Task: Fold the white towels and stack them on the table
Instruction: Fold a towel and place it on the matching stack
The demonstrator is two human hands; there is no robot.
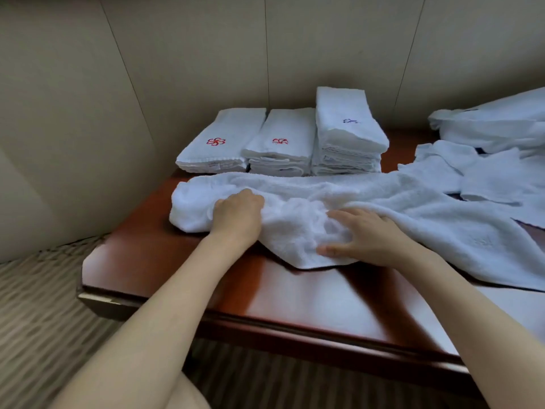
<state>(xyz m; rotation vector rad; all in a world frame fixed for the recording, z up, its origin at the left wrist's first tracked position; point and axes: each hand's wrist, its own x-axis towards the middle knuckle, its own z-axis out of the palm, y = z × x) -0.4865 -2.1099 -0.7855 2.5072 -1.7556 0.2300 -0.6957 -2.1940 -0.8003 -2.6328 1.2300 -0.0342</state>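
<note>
A long white towel (398, 208) lies rumpled across the red-brown table (295, 296). My left hand (237, 214) grips a bunch of it near its left end, fingers curled into the cloth. My right hand (362, 236) lies on the towel's near corner with fingers spread and the thumb along the edge. Behind the towel stand three stacks of folded white towels: a low one with a red emblem (219, 146), a second with a red emblem (280, 146), and a taller one with a blue emblem (348, 128).
Loose unfolded white towels (477, 172) lie at the right, with a larger heap (495, 125) at the far right. A padded beige wall (147, 69) runs behind the table. Striped carpet (38, 305) lies beyond the table's left edge.
</note>
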